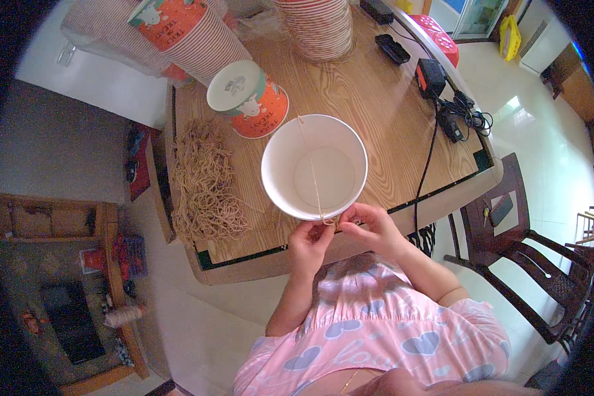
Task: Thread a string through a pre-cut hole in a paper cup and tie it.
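Note:
A white paper bucket (pixel 345 158) stands at the near edge of the wooden table, its open mouth up. A thin tan twine (pixel 315 185) runs across the mouth from a small knot at the far rim to the near rim. At that near rim, my left hand (pixel 307 245) is closed, its fingertips pinching the twine by a small loop. Beside it my right hand (pixel 374 231) is also closed on the twine, thumb and forefinger nearly meeting my left fingers. Just where the twine passes through the rim is partly hidden by my fingertips.
A tangled heap of twine (pixel 208 181) lies on the left. Behind it are an orange-and-green paper bucket (pixel 265 112) and tilted bucket stacks (pixel 201 49); another stack (pixel 317 30) stands at the back. Black cables and an adapter (pixel 449 125) lie right. A dark chair (pixel 501 224) stands beyond.

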`<action>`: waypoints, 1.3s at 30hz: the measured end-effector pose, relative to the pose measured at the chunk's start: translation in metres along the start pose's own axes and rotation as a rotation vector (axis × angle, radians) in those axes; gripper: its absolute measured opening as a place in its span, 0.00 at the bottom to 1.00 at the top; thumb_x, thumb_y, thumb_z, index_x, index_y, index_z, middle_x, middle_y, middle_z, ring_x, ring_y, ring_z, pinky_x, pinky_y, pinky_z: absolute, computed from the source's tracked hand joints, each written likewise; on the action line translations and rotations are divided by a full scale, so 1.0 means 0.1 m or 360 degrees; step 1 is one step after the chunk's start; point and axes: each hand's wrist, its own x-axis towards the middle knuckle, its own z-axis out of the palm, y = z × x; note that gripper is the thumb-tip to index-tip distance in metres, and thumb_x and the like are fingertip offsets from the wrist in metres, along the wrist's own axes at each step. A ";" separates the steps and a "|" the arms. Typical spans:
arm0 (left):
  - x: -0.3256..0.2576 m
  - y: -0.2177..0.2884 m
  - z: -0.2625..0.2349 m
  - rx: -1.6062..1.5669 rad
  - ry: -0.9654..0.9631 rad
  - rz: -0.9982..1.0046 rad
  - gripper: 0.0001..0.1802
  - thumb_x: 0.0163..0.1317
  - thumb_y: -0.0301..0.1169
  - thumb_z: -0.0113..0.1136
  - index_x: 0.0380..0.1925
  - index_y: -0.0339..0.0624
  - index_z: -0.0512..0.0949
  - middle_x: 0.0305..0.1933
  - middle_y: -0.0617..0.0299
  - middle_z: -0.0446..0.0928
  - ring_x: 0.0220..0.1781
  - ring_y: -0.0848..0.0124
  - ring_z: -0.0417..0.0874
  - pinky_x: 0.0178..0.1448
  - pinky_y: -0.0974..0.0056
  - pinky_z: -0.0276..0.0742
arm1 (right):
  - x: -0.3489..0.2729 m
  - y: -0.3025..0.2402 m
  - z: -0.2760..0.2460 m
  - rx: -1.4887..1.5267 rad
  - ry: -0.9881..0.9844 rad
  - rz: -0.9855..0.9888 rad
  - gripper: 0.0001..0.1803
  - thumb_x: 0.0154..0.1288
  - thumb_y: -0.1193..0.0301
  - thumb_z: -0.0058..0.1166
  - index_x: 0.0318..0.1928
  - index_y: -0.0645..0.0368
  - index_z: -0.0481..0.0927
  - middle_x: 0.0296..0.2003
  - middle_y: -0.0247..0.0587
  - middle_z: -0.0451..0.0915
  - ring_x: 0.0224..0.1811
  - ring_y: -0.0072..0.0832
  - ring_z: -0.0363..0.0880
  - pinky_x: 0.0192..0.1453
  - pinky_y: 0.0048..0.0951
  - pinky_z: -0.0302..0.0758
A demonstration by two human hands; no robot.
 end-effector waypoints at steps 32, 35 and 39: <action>0.01 -0.09 -0.04 -0.0585 0.0096 -0.0137 0.04 0.54 0.23 0.62 0.31 0.38 0.80 0.25 0.69 0.76 0.22 0.84 0.71 0.24 0.78 0.63 | 0.00 0.22 0.08 0.0213 0.0068 0.0109 0.09 0.65 0.70 0.49 0.34 0.64 0.76 0.29 0.30 0.76 0.32 0.16 0.73 0.38 0.19 0.70; 0.00 -0.06 -0.06 -0.0538 0.0170 -0.0185 0.03 0.54 0.22 0.62 0.29 0.39 0.79 0.25 0.69 0.76 0.21 0.84 0.71 0.23 0.78 0.62 | -0.01 0.22 0.07 0.0240 0.0099 0.0123 0.08 0.65 0.70 0.50 0.34 0.64 0.76 0.28 0.29 0.75 0.32 0.16 0.72 0.38 0.18 0.70; -0.12 -0.04 -0.09 -0.0569 0.0251 -0.0101 0.03 0.53 0.21 0.62 0.29 0.38 0.79 0.27 0.67 0.76 0.24 0.83 0.72 0.26 0.78 0.65 | -0.02 0.22 0.07 0.0255 0.0111 0.0117 0.07 0.64 0.72 0.51 0.35 0.64 0.76 0.29 0.30 0.76 0.32 0.16 0.72 0.38 0.18 0.70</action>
